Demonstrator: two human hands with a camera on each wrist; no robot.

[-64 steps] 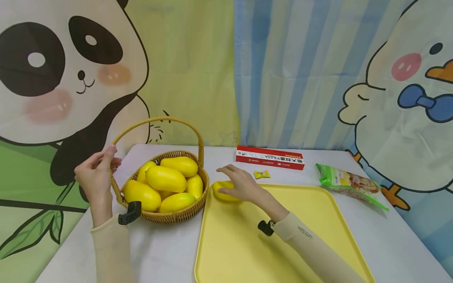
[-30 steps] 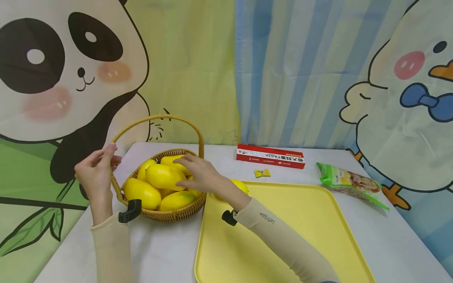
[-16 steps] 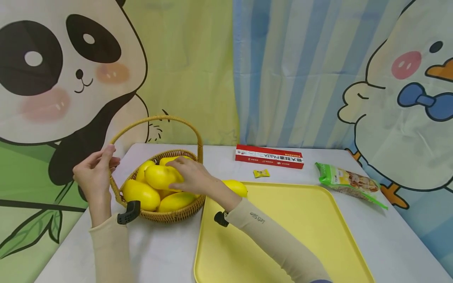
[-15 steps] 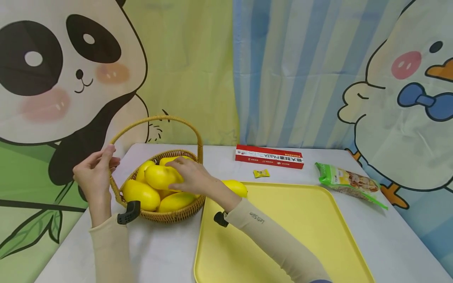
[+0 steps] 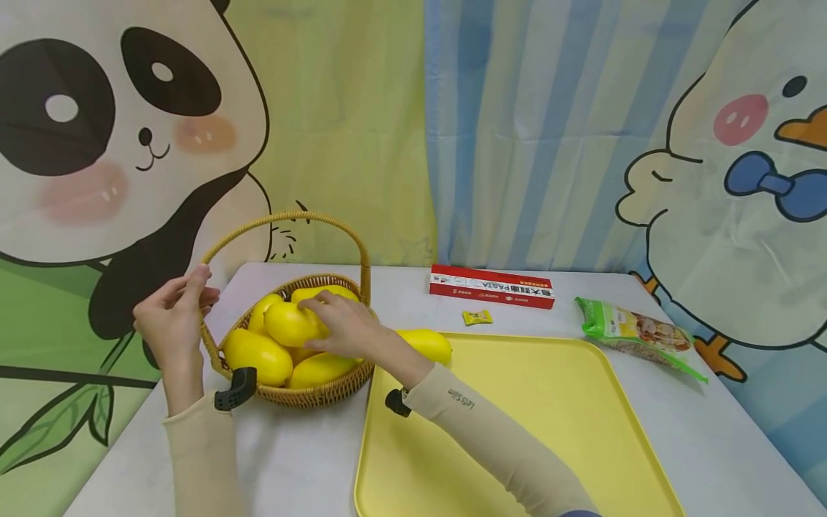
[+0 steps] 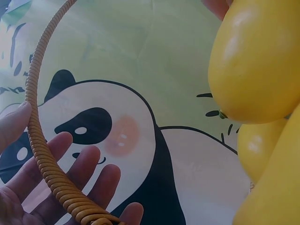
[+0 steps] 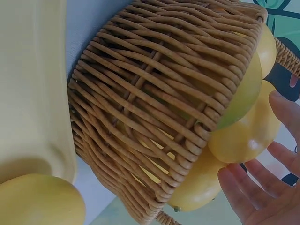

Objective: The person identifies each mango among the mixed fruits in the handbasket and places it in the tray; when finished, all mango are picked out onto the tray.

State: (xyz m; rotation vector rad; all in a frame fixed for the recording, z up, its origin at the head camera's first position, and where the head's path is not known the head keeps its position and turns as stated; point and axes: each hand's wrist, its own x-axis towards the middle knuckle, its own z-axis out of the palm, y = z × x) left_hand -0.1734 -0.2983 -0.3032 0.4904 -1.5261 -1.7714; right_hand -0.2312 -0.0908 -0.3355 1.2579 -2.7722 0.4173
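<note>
A wicker basket [image 5: 323, 395] heaped with yellow mangoes [image 5: 258, 357] stands at the left of the table. My left hand [image 5: 174, 316] holds the left side of its arched handle [image 5: 310, 215], thumb on one side and fingers on the other in the left wrist view. Over the basket, my right hand [image 5: 342, 327] has thumb and fingers around the right end of the top mango [image 5: 291, 324]. In the right wrist view this mango [image 7: 246, 129] sits at the rim between thumb and fingers. Another mango [image 5: 428, 346] lies at the tray's far left corner, partly hidden by my right wrist.
A yellow tray [image 5: 517, 431] fills the table's front middle, right beside the basket. Behind it are a red pasta box [image 5: 491, 287] and a small yellow wrapped sweet [image 5: 477, 317]. To the right lies a green food bag [image 5: 639, 336]. A printed curtain [image 5: 530, 143] hangs behind the table.
My right hand has left the mango on the tray and moved left to the top mango in the basket, then shifted slightly there. My left hand has stayed on the handle.
</note>
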